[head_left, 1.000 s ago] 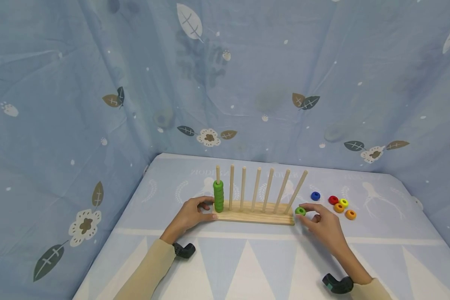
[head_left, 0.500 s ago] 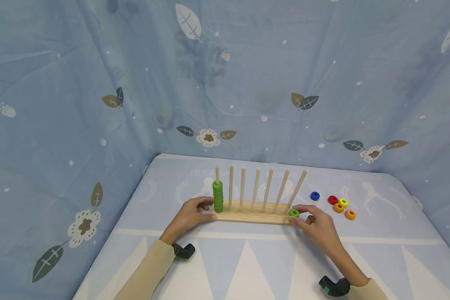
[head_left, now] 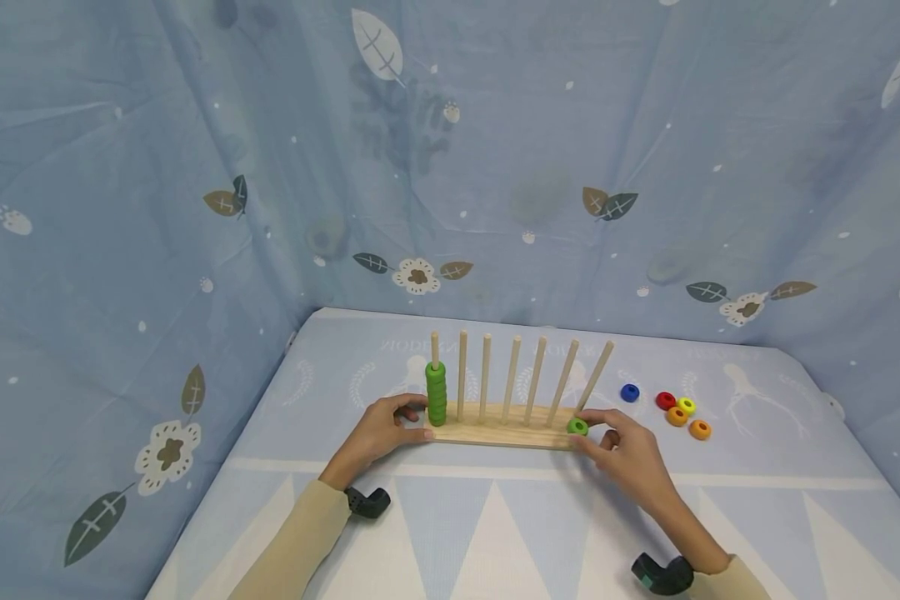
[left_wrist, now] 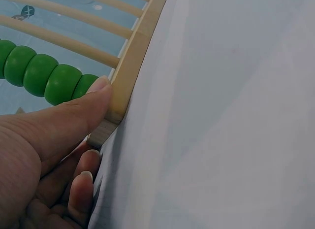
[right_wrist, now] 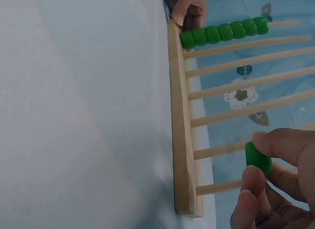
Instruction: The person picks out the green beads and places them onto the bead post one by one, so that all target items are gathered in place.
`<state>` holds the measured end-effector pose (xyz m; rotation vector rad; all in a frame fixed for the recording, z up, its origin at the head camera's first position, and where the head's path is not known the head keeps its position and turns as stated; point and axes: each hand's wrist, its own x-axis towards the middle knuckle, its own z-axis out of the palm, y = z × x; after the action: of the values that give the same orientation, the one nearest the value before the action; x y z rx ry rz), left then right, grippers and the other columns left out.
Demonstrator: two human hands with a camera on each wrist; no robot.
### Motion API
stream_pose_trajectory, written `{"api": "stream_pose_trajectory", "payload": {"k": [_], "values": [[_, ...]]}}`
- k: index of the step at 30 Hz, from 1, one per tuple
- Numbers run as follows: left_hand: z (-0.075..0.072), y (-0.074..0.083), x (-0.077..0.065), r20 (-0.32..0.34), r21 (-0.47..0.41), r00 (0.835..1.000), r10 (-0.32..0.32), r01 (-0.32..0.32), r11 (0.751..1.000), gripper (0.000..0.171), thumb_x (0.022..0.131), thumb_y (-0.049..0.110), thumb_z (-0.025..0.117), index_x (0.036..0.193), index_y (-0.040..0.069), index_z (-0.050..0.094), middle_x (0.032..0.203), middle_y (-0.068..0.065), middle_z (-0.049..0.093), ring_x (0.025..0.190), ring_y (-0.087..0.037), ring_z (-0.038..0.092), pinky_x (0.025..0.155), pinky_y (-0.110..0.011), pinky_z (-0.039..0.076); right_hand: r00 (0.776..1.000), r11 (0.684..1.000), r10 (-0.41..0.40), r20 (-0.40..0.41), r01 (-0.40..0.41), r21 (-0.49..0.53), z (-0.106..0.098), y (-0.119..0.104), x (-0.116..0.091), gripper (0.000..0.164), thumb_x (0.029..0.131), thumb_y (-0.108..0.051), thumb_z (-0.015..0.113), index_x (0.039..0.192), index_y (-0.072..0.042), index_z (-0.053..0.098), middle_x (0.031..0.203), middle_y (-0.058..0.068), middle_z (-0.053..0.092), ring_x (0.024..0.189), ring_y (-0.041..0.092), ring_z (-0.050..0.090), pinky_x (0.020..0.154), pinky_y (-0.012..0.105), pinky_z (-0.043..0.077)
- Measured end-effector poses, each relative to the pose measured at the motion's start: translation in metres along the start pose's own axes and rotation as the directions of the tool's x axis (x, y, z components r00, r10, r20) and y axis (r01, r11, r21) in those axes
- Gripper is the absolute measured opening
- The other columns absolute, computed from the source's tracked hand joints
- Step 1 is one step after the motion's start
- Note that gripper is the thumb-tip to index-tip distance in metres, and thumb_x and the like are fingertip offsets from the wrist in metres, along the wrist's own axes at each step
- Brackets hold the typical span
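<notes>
A wooden peg rack (head_left: 506, 433) with several upright pegs stands on the table. Green beads (head_left: 436, 393) are stacked on its leftmost peg, whose tip sticks out above them. My left hand (head_left: 382, 429) grips the rack's left end, with the thumb (left_wrist: 93, 103) along the base beside the lowest bead. Between thumb and fingers, my right hand (head_left: 626, 454) pinches a single green bead (right_wrist: 258, 157). That bead is held near the rack's right end, in front of the pegs and off any peg. The other pegs carry no beads.
Right of the rack lie a blue bead (head_left: 630, 392), a red bead (head_left: 666, 401), a yellow bead (head_left: 687, 406) and two orange beads (head_left: 700, 429). A patterned blue cloth (head_left: 450, 167) hangs behind the table.
My right hand has moved left with the green bead, from just beyond the rack's right end to in front of its rightmost pegs. My left hand has stayed in place.
</notes>
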<state>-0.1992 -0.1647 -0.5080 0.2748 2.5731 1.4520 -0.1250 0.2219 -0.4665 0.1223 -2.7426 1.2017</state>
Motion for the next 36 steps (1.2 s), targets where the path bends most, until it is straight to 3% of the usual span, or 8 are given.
{"api": "stream_pose_trajectory", "payload": {"k": [16,30,36], "values": [[-0.002,0.0,-0.002,0.0,-0.015,1.0,0.001,-0.001,1.0,0.055,0.074,0.028,0.091,0.124,0.02,0.07,0.102,0.002,0.066,0.083,-0.019,0.056,0.074,-0.037,0.046,0.998,0.998,-0.068,0.017,0.069,-0.015,0.01,-0.02,0.005,0.037,0.083,-0.017,0.085,0.117,-0.015,0.072,0.103,0.0,0.068,0.056,0.011,0.053,0.045,0.025,0.041],[-0.002,-0.002,-0.001,0.007,-0.018,1.0,0.009,-0.009,1.0,0.056,0.075,0.029,0.091,0.126,0.02,0.07,0.102,0.001,0.066,0.081,-0.02,0.056,0.073,-0.037,0.046,0.977,0.977,-0.215,0.012,0.215,-0.002,0.01,-0.04,0.013,0.036,0.083,-0.024,0.085,0.117,-0.019,0.073,0.065,-0.01,0.057,0.05,0.008,0.05,0.042,0.025,0.036],[-0.001,-0.002,-0.001,0.012,-0.015,1.0,0.016,-0.016,1.0,0.057,0.075,0.03,0.091,0.127,0.02,0.069,0.102,0.0,0.066,0.081,-0.02,0.056,0.072,-0.036,0.046,0.968,0.968,-0.251,0.013,0.251,0.001,0.011,-0.048,0.016,0.033,0.082,-0.022,0.086,0.112,-0.021,0.073,0.068,-0.012,0.057,0.053,0.007,0.051,0.044,0.025,0.038]]}}
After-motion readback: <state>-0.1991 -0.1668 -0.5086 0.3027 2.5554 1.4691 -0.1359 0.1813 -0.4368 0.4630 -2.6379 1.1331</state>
